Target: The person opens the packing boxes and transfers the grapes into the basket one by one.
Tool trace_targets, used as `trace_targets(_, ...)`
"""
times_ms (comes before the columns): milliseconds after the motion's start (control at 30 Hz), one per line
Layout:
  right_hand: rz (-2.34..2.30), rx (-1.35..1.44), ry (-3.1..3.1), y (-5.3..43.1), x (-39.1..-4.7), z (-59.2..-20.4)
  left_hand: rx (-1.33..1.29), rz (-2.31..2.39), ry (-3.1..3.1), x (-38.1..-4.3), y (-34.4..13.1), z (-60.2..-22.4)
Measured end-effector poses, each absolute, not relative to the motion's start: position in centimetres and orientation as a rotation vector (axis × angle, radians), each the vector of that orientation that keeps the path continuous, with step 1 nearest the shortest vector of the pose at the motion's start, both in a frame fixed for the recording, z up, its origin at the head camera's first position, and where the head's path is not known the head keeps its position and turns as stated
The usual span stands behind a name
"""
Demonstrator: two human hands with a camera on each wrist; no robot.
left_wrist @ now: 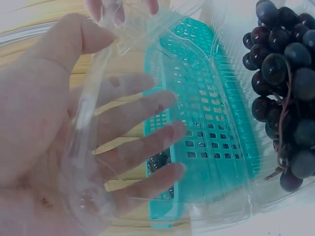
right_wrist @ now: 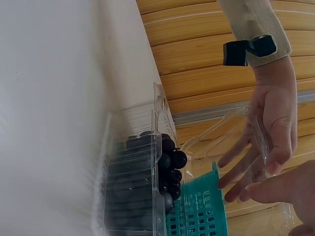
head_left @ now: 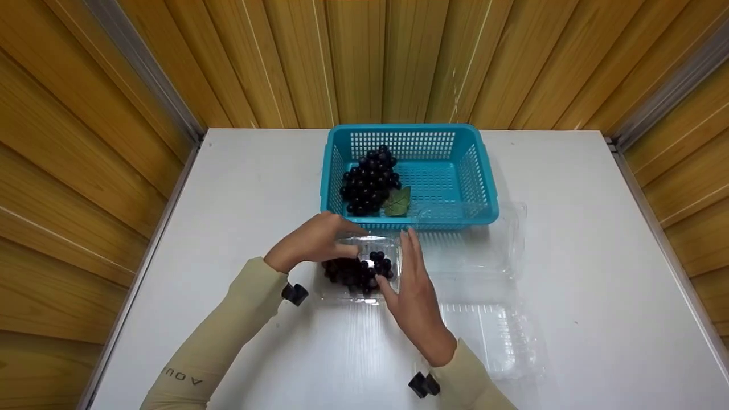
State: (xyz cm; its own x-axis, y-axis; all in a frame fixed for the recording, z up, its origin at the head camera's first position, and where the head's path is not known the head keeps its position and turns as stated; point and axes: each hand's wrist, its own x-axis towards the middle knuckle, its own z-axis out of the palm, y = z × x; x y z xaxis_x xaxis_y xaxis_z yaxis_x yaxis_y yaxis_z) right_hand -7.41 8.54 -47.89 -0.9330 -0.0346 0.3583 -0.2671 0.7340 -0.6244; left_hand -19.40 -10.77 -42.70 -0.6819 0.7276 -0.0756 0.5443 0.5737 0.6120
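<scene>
A clear plastic clamshell box [head_left: 371, 301] stands on the white table with dark grapes [head_left: 359, 276] inside. Its see-through lid [left_wrist: 88, 128] is raised between the hands. My left hand [head_left: 319, 239] holds the lid, its thumb on the near side and its long fingers seen through the plastic behind it. My right hand [head_left: 416, 296] is on the lid's right side, with its thumb and fingers at a corner in the left wrist view. In the right wrist view the grapes [right_wrist: 172, 167] show slightly above the box's rim.
Behind the box is a blue-green basket [head_left: 490, 216] with a bunch of dark grapes [head_left: 370, 182] and a green leaf [head_left: 398, 202]. Open clear plastic boxes [head_left: 492, 341] lie on the table at the right. Wood-look panels [head_left: 359, 62] border the table.
</scene>
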Motion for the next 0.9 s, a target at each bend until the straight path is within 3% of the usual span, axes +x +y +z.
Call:
trace_targets(500,1.119,0.119,-2.699,9.1,-7.3,-48.0,0.932,0.842,2.644,-19.8,-10.7,-41.6)
trace_targets(900,1.113,0.264,-2.730,8.9,-7.3,-48.9,0.997,0.830,2.788,-19.6,-10.4,-40.7)
